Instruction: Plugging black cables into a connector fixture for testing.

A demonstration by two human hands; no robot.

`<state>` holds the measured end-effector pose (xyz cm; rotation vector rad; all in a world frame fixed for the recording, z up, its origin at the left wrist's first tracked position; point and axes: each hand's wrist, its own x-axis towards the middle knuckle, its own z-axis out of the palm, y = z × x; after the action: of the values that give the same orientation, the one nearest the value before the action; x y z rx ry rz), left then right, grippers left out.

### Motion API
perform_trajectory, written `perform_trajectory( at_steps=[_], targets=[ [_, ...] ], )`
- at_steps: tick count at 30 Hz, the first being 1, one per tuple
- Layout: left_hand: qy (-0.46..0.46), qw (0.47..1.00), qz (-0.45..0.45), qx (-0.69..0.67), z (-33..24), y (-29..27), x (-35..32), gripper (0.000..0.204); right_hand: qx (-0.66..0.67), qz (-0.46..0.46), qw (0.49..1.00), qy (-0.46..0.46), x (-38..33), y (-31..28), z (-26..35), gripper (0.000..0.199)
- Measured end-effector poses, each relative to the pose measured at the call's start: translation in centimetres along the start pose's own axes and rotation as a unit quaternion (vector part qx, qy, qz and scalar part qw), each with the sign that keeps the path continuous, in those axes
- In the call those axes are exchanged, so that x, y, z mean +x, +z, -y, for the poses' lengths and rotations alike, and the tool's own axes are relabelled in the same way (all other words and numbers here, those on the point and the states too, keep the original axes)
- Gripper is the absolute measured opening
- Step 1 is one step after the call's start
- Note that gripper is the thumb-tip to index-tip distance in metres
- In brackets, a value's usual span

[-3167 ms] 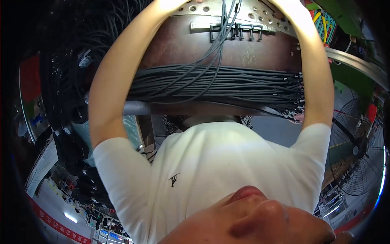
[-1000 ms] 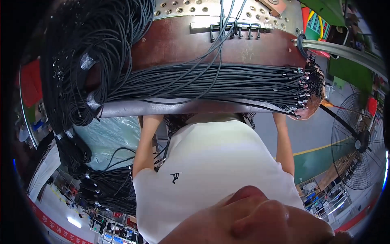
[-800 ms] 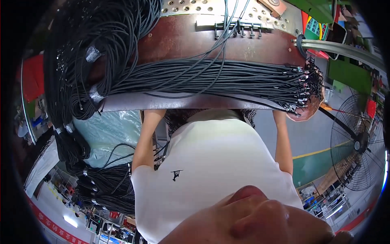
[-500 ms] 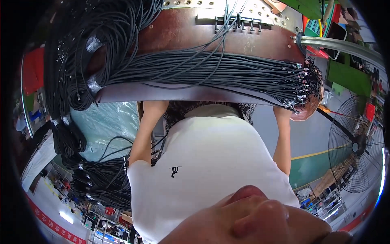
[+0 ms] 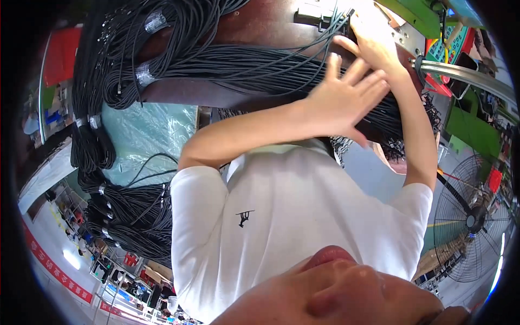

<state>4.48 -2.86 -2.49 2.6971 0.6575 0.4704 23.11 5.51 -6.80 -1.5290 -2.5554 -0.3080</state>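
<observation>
Spreading wide, the left hand [image 5: 346,102] overhung cables [image 5: 260,70] taped near the counter's [image 5: 201,97] left edge, other ends loose. The right hand's [image 5: 375,44] grip couldn't be told.

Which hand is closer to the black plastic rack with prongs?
Right. The right hand is beside the pronged black plastic rack; the left hand is farther off, nearer the white short-sleeved shirt.

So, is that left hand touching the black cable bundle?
Cannot tell: in the head view, the left hand overlaps the black cable bundle, hiding any contact or gap.
</observation>
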Motion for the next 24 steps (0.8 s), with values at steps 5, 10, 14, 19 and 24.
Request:
perform_trajectory(
  at_steps=[5, 10, 14, 19, 24],
  targets=[
    [-0.232, 0.956, 0.142, 0.113, 7.2, -7.0, -9.7, 0.11, 0.108, -0.13, 0.985, -0.017, -2.8, 1.0, -2.5, 0.05],
    [-0.085, 0.959, 0.131, 0.236, 11.6, -10.1, -11.9, 0.06, 0.239, -0.105, 0.947, 0.187, -2.1, 1.7, -6.2, 0.032],
    [-0.148, 0.983, 0.002, 0.107, 12.6, -9.9, -12.7, 0.03, 0.021, -0.144, 0.984, 0.104, -6.2, -6.0, -2.0, 0.024],
    [-0.258, 0.953, -0.102, -0.119, 12.2, -10.1, -11.4, 0.019, -0.047, -0.062, 0.912, 0.403, -21.5, -10.5, -3.2, 0.017],
    [-0.297, 0.954, -0.04, 0.031, 9.5, -8.9, -8.3, 0.019, 0.049, -0.153, 0.85, 0.502, -25.3, -9.1, 3.3, 0.018]
  ],
)
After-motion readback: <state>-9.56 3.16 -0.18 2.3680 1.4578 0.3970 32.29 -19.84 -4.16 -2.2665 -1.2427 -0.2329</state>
